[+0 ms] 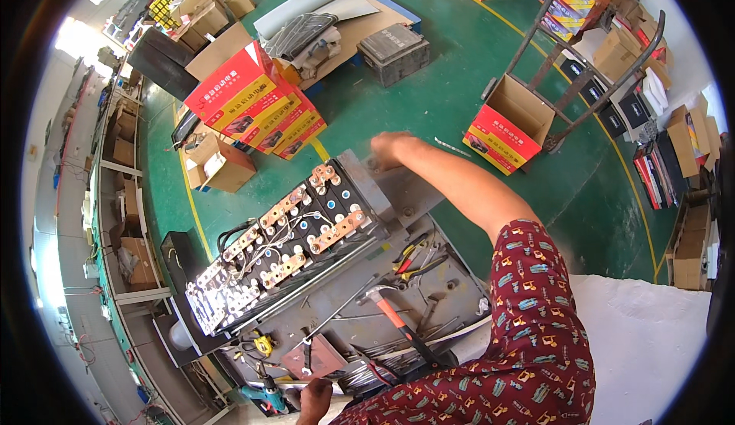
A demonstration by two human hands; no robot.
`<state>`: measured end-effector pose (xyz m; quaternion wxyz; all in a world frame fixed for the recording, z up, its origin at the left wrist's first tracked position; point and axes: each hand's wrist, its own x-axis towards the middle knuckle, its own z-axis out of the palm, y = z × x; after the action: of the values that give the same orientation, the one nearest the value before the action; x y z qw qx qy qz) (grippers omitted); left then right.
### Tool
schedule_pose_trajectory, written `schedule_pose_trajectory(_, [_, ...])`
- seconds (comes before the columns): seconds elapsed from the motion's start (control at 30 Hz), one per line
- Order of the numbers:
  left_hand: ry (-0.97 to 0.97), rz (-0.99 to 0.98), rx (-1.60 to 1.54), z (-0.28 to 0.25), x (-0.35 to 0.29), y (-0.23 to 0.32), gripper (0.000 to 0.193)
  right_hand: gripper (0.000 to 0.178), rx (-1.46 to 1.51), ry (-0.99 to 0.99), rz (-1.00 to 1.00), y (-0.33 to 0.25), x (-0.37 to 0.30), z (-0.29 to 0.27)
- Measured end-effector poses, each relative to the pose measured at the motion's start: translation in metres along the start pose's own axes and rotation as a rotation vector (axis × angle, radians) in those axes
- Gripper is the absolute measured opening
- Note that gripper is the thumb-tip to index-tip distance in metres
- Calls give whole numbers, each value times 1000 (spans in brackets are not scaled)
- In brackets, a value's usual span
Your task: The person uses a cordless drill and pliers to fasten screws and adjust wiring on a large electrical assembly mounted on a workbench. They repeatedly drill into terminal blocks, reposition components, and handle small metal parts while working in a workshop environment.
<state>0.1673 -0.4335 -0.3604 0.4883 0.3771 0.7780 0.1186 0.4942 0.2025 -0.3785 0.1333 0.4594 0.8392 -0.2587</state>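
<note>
My right hand (390,151) reaches to the far end of a battery pack, by a grey metal end plate (366,187); motion smears its fingers. The battery pack (325,218) is a long row of cells with copper bus bars (337,232), bolts and thin white wires on top. Low in the view, my left hand (315,396) is closed beside a teal power drill (264,396); whatever it holds is hidden. Just beyond it a wrench (307,356) lies on a reddish-brown plate (328,357).
The grey metal bench (352,318) carries a hammer (402,324), pliers (421,266), a yellow tape measure (263,345) and rods. An open red carton (505,145) and a hand truck (566,111) stand on the green floor, with stacked red-yellow cartons (260,107) at left.
</note>
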Motion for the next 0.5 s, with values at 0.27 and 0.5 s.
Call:
schedule_pose_trajectory(0.27, [31,94,86,13,0,0,12,38,-54,49,61,-1,-11,-3])
schedule_pose_trajectory(0.5, [30,37,23,19,-2,9,11,27,-44,34,25,16,-4,3])
